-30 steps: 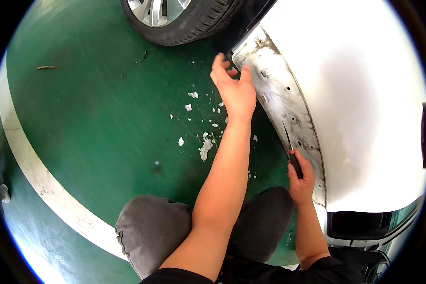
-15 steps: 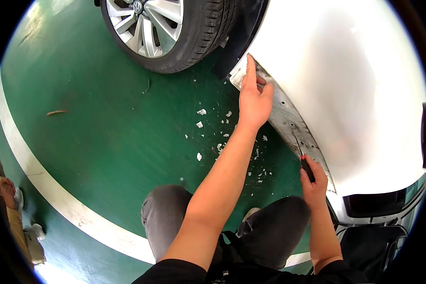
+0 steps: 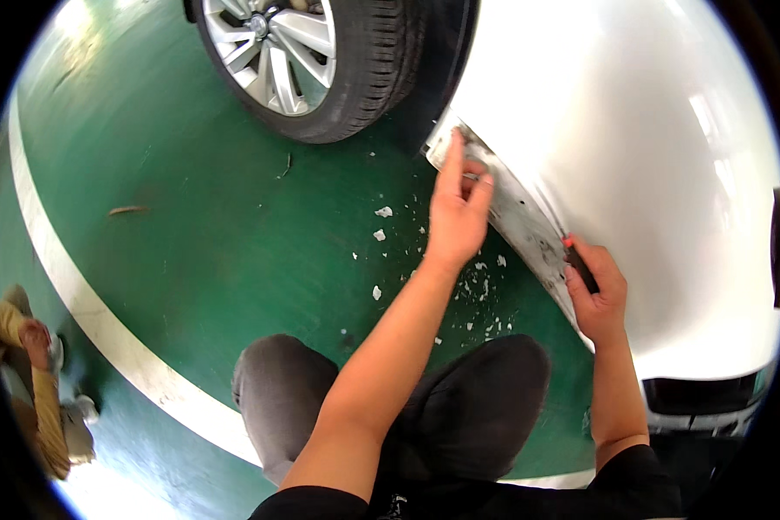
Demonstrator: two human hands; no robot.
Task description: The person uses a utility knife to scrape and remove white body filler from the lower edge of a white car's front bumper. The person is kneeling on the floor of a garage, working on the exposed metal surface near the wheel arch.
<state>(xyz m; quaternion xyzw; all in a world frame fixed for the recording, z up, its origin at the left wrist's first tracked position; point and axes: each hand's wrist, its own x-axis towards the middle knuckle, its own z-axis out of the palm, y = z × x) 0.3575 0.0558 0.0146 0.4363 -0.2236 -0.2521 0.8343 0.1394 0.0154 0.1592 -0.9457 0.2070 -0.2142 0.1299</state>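
Observation:
My right hand is closed around the dark handle of a screwdriver with a red collar. Its thin metal shaft points up and left, over the edge where the white car body panel meets a grimy, scraped lower strip. Whether the tip touches the panel cannot be made out. My left hand lies at the far end of that strip with nothing in it. Its index finger is stretched out onto the dirty surface, while the other fingers are partly bent beneath the palm.
A car wheel stands beyond my left hand. White flakes litter the green floor below the strip, and a brown sliver lies farther left. At the left rim is another person. My knees are bent beneath my arms.
My right hand has moved up and right, taking the screwdriver from the scraped strip to the panel's edge. My left index finger remains near the strip's far end. The view has shifted slightly.

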